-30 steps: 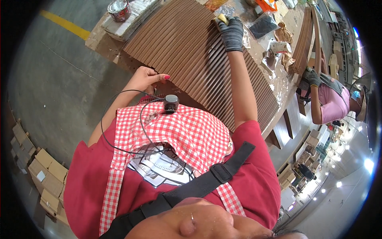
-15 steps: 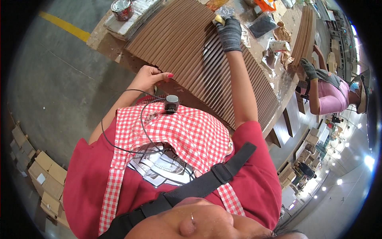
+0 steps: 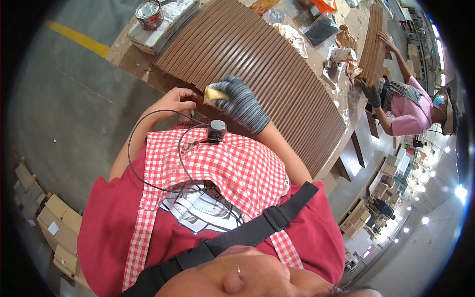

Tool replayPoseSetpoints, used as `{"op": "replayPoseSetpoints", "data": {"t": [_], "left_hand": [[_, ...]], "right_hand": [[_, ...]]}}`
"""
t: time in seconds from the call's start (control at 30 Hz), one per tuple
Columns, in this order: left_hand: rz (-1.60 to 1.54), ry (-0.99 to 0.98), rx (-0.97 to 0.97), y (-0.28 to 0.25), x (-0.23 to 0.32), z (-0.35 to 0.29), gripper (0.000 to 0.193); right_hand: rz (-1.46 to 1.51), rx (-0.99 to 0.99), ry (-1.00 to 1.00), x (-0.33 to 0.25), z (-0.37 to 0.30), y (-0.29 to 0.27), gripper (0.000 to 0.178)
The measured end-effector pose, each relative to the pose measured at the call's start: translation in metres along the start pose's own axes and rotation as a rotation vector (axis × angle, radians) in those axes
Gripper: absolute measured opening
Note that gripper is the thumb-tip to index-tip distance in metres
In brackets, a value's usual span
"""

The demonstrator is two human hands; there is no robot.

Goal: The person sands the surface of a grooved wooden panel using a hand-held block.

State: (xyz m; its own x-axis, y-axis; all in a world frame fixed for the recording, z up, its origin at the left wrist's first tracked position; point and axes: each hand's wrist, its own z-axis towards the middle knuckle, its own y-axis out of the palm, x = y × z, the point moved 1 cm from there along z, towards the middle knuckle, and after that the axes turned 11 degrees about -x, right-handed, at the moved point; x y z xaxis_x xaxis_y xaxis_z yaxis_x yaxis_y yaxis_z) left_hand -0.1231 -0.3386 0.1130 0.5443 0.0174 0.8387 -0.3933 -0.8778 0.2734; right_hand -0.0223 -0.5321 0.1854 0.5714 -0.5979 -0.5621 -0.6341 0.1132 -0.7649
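A wide row of brown wooden slats (image 3: 247, 44) lies side by side on the workbench in front of me. My right hand (image 3: 240, 103), in a grey striped knit glove, grips a yellow sponge (image 3: 214, 94) at the near edge of the slats. Just left of it is my bare left hand (image 3: 173, 102), its fingers curled together by the near left corner of the row. Whatever those fingers may be pinching is hidden.
A paint can (image 3: 149, 16) stands on a whitish block (image 3: 163, 27) at the far left. Beyond the slats lie a dark plastic bag (image 3: 320, 29), crumpled paper (image 3: 346, 37) and a white cup (image 3: 343, 54). On the right, a co-worker (image 3: 408, 106) handles a stack of brown boards (image 3: 372, 47).
My right hand has drawn the sponge from the far side of the slats to the near edge. My left fingers have curled in. The co-worker's one hand has moved up along the boards.
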Motion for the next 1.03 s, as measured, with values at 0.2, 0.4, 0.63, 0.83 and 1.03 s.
{"op": "replayPoseSetpoints", "data": {"t": [0.2,0.4,0.63,0.83,1.03], "left_hand": [[-0.108,0.055,-0.074,-0.007,-0.006,0.0,0.03],[-0.076,-0.007,-0.023,-0.006,0.002,-0.002,0.029],[-0.072,-0.047,-0.044,0.003,-0.006,0.007,0.026],[0.067,-0.088,0.061,0.019,-0.001,0.019,0.029],[0.061,-0.077,0.229,0.029,0.007,0.021,0.033]], "right_hand": [[-0.024,0.261,0.037,0.029,0.022,-0.016,0.037],[0.03,-0.138,-0.027,-0.013,-0.007,0.02,0.046],[-0.011,0.034,-0.001,-0.01,-0.009,0.013,0.039],[-0.11,0.114,0.054,0.011,0.005,-0.004,0.04],[-0.183,0.163,0.165,0.06,0.041,-0.037,0.036]]}}
